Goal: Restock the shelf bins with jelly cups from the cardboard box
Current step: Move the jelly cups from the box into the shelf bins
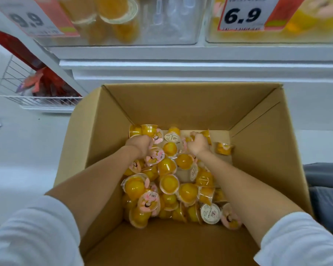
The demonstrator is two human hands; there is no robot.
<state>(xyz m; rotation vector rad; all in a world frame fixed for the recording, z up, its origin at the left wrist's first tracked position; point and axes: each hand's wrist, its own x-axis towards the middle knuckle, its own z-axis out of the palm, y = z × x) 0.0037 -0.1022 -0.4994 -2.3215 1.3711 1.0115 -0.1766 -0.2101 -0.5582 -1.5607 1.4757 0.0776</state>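
Head view: left hand point(140, 145) and right hand point(198, 144) reach down, fingers curled around jelly cups point(169, 169).

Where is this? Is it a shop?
Most likely a shop. Price tags hang on clear shelf bins of jelly cups, and both hands dig in a cardboard box of stock.

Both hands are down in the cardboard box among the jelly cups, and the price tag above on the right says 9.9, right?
Not quite. In the head view the right tag reads 6.9. Both the left hand and right hand are in the cardboard box among the jelly cups.
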